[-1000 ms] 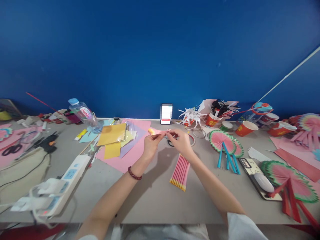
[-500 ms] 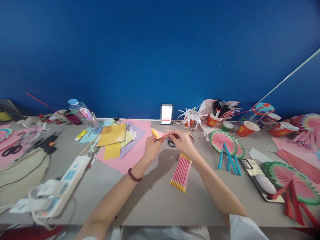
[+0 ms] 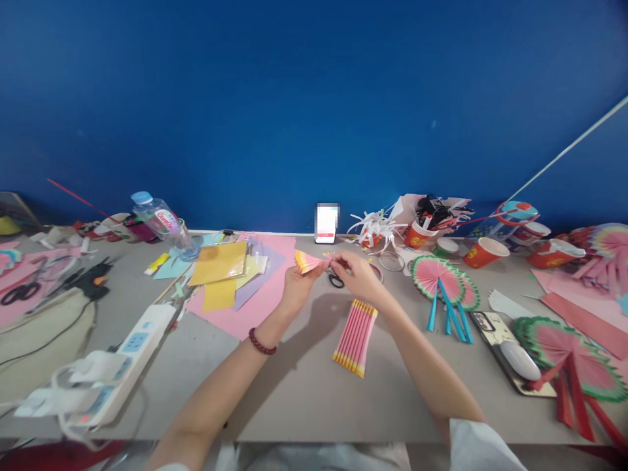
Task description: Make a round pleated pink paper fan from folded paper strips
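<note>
Over matte grey tabletop (image 3: 304, 386), left hand (image 3: 296, 286) and right hand (image 3: 357, 275) pinch a pleated pink-yellow paper fan (image 3: 308, 261).

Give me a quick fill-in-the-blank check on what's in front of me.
The left hand and right hand pinch a small pleated paper coloured ___ with a yellow edge.
The beaded bracelet sits on the ___ wrist.
The paper fans nearest the right hand have ___ sticks.
Missing: pink; left; blue.

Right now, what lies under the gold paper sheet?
The gold sheet overlaps a yellow sheet, a lilac sheet and a large pink sheet. Whatever lies beneath its middle is covered.
</note>
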